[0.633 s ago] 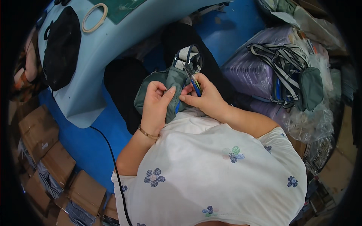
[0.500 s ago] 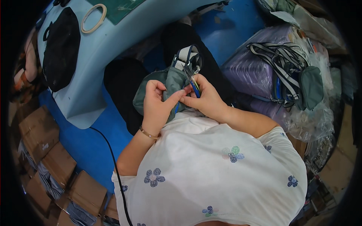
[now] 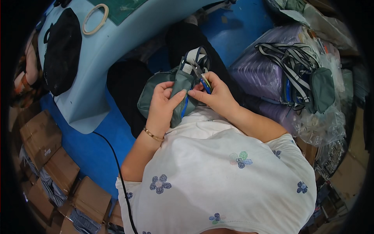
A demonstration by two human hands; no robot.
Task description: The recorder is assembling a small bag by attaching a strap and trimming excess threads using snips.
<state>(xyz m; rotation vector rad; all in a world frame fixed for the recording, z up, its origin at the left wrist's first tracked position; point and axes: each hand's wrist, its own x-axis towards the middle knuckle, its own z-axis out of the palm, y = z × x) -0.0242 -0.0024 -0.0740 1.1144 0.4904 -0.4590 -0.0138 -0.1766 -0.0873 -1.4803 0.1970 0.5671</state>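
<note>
A grey-green fabric bag [image 3: 150, 95] with a blue zip edge and a striped webbing strap [image 3: 196, 56] lies across my lap. My left hand [image 3: 164, 100] grips the bag's edge between thumb and fingers. Close beside it, my right hand [image 3: 214, 93] is closed around small scissors [image 3: 203, 80] with blue and yellow handles. Their metal blades point up and away, toward the strap. My right thumb tip is at the bag's blue edge, near my left thumb.
To the right, similar bags with striped straps [image 3: 294, 72] lie on a purple plastic-wrapped stack [image 3: 257, 80]. On the pale blue table [image 3: 117, 45] are a black bag [image 3: 63, 52], a tape roll [image 3: 85, 29] and a green mat [image 3: 120, 11]. Cardboard boxes [image 3: 60, 171] stand lower left; a black cable [image 3: 113, 150] hangs nearby.
My thumbs have drawn slightly apart, showing more of the blue zip edge. My right hand and the scissors have shifted a little to the right. The bag stays on my lap.
</note>
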